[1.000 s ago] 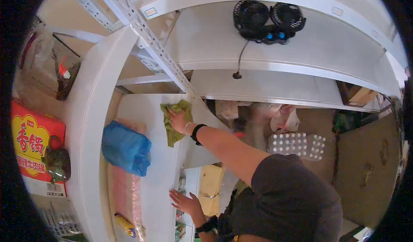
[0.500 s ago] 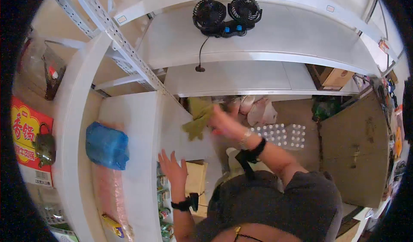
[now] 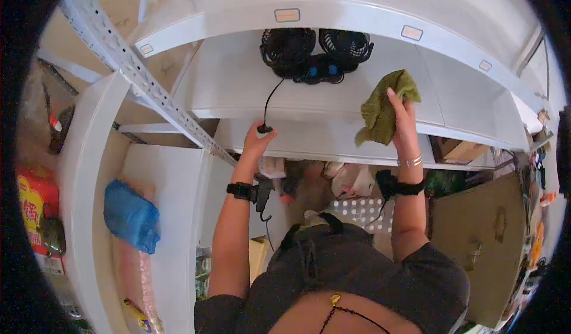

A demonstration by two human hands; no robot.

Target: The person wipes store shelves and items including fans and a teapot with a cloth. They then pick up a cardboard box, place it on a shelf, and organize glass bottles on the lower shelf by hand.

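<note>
My right hand [image 3: 402, 119] is raised to a white shelf board [image 3: 333, 105] and grips a crumpled green cloth [image 3: 383, 104] that rests against the board. My left hand [image 3: 257, 142] reaches up to the same board, its fingers at the plug end of a black cable [image 3: 267, 105]. That cable hangs from a black twin fan [image 3: 315, 52] standing on the shelf between my two hands. Both wrists wear black bands.
A perforated metal upright [image 3: 137, 78] runs diagonally at left. Lower left, a shelf holds a blue bag [image 3: 131, 214], a pink packet [image 3: 128, 268] and a red box [image 3: 33, 206]. A cardboard box [image 3: 461, 150] sits under the board at right. A brown panel [image 3: 482, 239] stands at right.
My right hand carried the green cloth from the lower left shelf up and right to the fan shelf. My left hand rose from below to the cable's plug end.
</note>
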